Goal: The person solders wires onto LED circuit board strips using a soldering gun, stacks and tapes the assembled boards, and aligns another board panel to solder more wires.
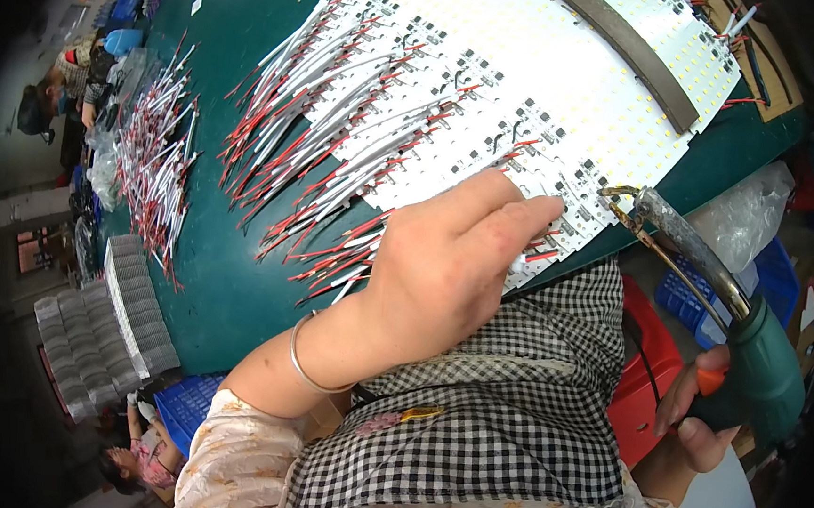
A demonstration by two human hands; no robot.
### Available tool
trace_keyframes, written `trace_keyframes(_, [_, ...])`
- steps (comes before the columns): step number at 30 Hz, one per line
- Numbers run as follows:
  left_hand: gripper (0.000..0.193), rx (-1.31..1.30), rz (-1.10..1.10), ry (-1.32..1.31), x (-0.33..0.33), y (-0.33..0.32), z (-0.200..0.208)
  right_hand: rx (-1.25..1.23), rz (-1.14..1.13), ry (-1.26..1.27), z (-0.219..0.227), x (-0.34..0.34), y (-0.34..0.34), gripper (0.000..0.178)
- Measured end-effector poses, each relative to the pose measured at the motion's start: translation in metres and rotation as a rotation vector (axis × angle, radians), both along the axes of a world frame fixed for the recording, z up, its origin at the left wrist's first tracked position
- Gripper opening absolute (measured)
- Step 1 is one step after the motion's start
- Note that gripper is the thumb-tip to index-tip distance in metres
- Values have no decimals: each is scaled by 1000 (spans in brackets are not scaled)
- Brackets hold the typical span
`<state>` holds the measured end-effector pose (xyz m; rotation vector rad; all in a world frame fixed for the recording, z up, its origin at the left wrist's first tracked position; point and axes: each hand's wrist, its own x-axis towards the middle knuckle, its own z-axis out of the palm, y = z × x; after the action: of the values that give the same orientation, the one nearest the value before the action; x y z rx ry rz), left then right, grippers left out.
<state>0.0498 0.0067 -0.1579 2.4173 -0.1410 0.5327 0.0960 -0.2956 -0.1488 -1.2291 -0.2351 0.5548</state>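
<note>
My left hand (463,258) is closed in a pinch at the near edge of white LED circuit boards (469,178). A red and white wire (541,256) shows just beneath its fingers; the fingertips hide most of it. My right hand (698,416) grips a green soldering gun (765,373) with an orange trigger, at the right. The gun's metal barrel points up and left, and its tip is close above the boards' right corner. Rows of red and white wires (293,123) stick out from the boards' left side.
A dark curved bar (629,52) lies across the boards on the green table (223,321). Loose wires (155,142) are heaped at left, near stacked grey parts (89,345). A red stool (645,365) and a blue basket (778,280) stand at right. Two other people are at the left.
</note>
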Motion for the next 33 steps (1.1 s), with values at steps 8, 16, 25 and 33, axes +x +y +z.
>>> trace_keyframes(8, [51,-110,-113,10,4,3,-4,-38,-6,17,0,-8,-4,49])
trace_keyframes(16, [49,9,-96,-22,3,0,-1,-127,-43,15,-2,-13,2,36])
trace_keyframes(25, [49,155,-93,-61,0,-2,0,-607,156,-315,2,-16,-20,40])
trace_keyframes(33, [51,151,-103,-64,1,-4,0,-77,-34,-8,-3,-14,-6,53])
